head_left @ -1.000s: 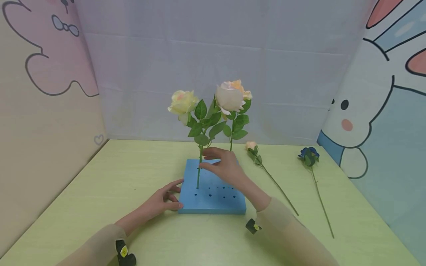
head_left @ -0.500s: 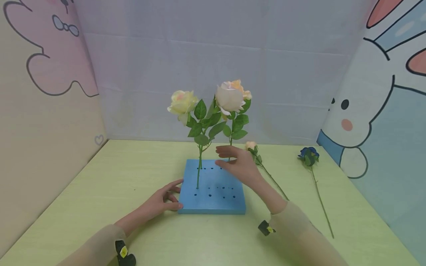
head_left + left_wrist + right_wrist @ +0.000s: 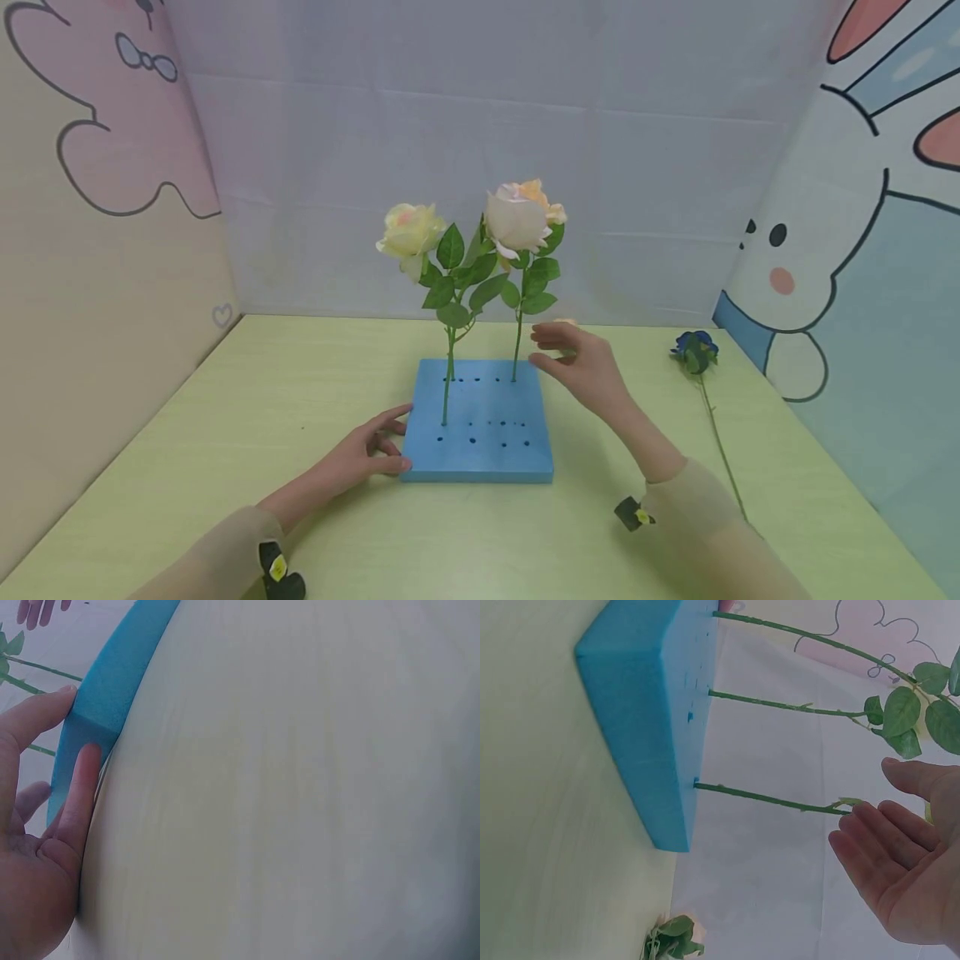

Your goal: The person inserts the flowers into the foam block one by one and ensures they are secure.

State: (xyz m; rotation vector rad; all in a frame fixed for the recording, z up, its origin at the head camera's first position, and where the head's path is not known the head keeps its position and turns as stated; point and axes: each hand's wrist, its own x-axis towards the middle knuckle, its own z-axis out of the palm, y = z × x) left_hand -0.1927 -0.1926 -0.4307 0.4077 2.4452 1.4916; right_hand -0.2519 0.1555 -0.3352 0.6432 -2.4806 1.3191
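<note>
A blue block with holes (image 3: 495,408) lies on the table with three stems upright in it. A pale yellow rose (image 3: 411,231) stands at the left. The white rose (image 3: 516,218) partly covers a peach flower (image 3: 555,214) behind it. My left hand (image 3: 367,448) touches the block's left side with thumb and fingertips, as the left wrist view confirms. Just right of the back right stem (image 3: 517,337), my right hand (image 3: 588,371) hovers with fingers loosely bent and nothing held. The right wrist view shows these fingers near that stem; contact cannot be told.
A blue rose (image 3: 696,352) lies on the table at the right. Another small peach rose (image 3: 679,937) lies beyond the block, mostly hidden by my right hand in the head view. A pale cloth wall (image 3: 480,150) closes off the back.
My right hand has moved right, from the left stems past the back right stem to over the lying peach rose. The left hand and the standing flowers have stayed in place.
</note>
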